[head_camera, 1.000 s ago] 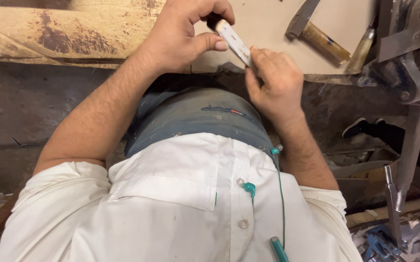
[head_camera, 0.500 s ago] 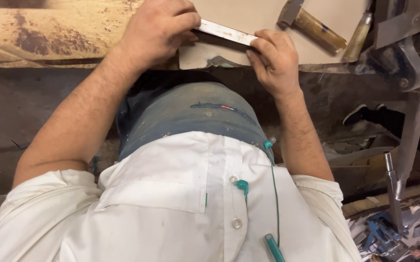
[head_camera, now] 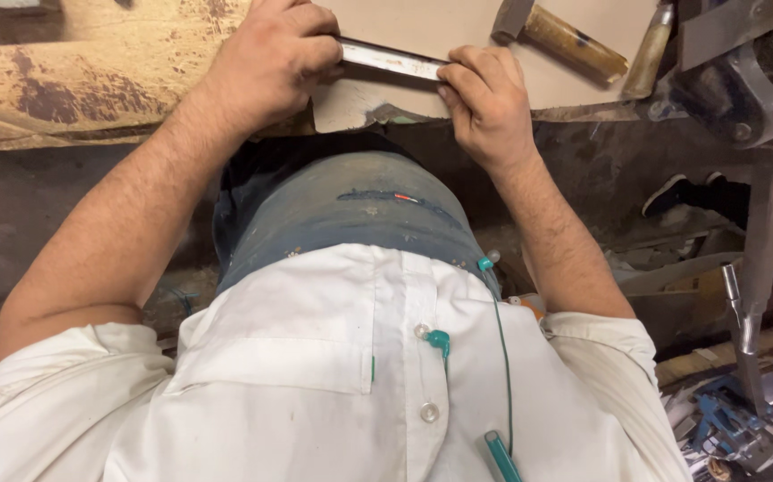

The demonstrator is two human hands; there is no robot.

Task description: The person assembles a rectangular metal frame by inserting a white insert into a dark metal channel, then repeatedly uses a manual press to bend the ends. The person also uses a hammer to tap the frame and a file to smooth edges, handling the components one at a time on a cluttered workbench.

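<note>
Basically metal strip (head_camera: 392, 61) lies flat at desk (head_camera: 91, 71) front edge, long axis left-right w/ slight tilt. Left hand (head_camera: 272, 55) clenched on its left end, right hand (head_camera: 486, 98) pinches the right end; both equally near.

The metal strip's (head_camera: 391, 60) ends are hidden by both hands; the hammer's head (head_camera: 511, 15) is cut off at the top edge.

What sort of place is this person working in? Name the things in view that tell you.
Probably a workshop. A bench vise is fixed to the worn workbench, a wooden-handled hammer lies on it, and both hands hold a flat metal strip.
</note>
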